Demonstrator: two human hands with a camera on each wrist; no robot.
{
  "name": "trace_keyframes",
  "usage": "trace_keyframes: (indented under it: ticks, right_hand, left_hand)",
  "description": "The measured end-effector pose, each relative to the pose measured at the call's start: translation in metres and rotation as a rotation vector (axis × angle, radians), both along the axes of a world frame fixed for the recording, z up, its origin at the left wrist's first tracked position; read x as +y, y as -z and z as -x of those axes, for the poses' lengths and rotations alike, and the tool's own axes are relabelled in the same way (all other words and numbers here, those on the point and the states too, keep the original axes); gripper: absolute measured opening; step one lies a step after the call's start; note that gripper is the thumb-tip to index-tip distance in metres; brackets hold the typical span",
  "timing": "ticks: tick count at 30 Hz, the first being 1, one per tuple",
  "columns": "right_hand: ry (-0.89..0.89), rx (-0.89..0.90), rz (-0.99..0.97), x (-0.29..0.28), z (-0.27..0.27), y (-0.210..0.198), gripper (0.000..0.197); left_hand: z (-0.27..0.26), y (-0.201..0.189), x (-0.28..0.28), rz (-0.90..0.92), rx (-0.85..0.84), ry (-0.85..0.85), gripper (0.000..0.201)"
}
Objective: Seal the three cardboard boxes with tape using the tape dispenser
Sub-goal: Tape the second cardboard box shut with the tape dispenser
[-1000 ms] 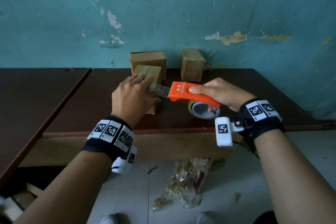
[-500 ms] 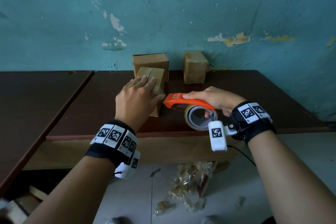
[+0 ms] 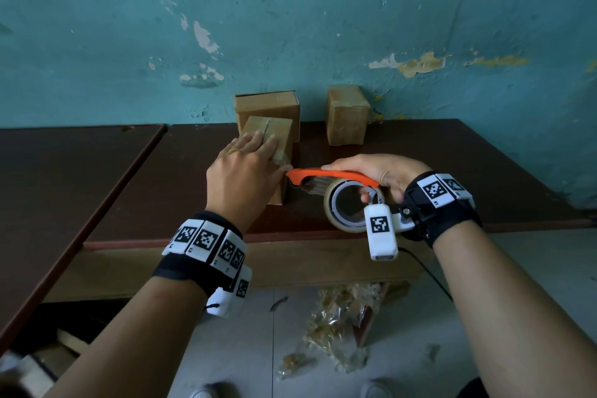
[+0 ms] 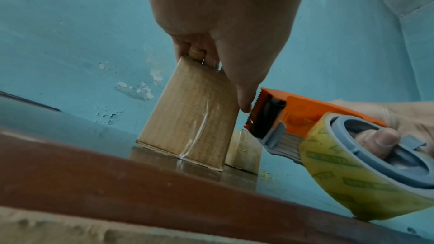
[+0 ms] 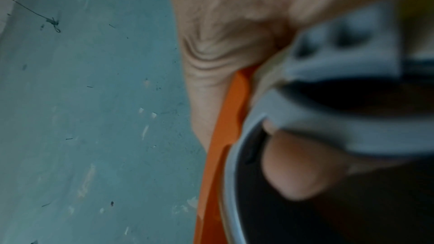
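Note:
Three cardboard boxes stand on the dark table (image 3: 420,171). My left hand (image 3: 255,152) lies flat on the top of the near box (image 3: 277,129), fingers straight, thumb down its right side. A strip of clear tape (image 4: 199,129) runs down the near box (image 4: 178,118). My right hand (image 3: 374,171) grips the orange tape dispenser (image 3: 326,175), one finger inside the tape roll (image 3: 339,220). The dispenser's toothed blade sits right beside my left thumb (image 4: 244,99). In the right wrist view, the dispenser (image 5: 230,118) and a finger (image 5: 300,170) are blurred.
A wider box (image 3: 266,105) stands directly behind the near one, and a smaller box (image 3: 347,116) stands against the teal wall to the right. A second table (image 3: 64,171) adjoins on the left. Crumpled plastic wrap (image 3: 339,333) lies on the floor below the table edge.
My right hand has brought the dispenser left and down along the near box's right side; the stretch of tape between them is gone. My left hand stays on the box top.

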State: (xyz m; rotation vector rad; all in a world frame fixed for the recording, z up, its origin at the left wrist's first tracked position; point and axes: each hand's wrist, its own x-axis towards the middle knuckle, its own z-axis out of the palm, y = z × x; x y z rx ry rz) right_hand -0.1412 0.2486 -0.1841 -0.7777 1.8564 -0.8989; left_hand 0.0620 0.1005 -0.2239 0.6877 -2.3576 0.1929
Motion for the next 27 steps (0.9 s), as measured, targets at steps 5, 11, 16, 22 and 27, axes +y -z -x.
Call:
trace_keyframes:
  ticks: [5,11,16,22,27]
  right_hand:
    - [-0.08,0.048,-0.03,-0.001,-0.003,-0.002,0.028]
    - [-0.062,0.232,-0.145,-0.009,-0.017,-0.007,0.041]
    - [-0.108,0.337,-0.17,-0.006,-0.014,-0.014,0.049]
    - [0.118,0.371,0.03,0.007,0.013,-0.025,0.061]
    - [0.203,0.714,0.079,-0.003,0.018,-0.019,0.053]
  left_hand:
    - [0.002,0.0,-0.002,-0.022,0.006,0.005,0.055]
    - [0.001,0.0,-0.005,-0.025,0.056,0.002,0.058]
    - [0.001,0.001,-0.008,-0.046,0.023,-0.02,0.065]
    - [0.005,0.001,-0.003,-0.052,0.02,-0.054,0.066]
    - [0.01,0.002,0.001,-0.052,0.014,-0.085,0.067]
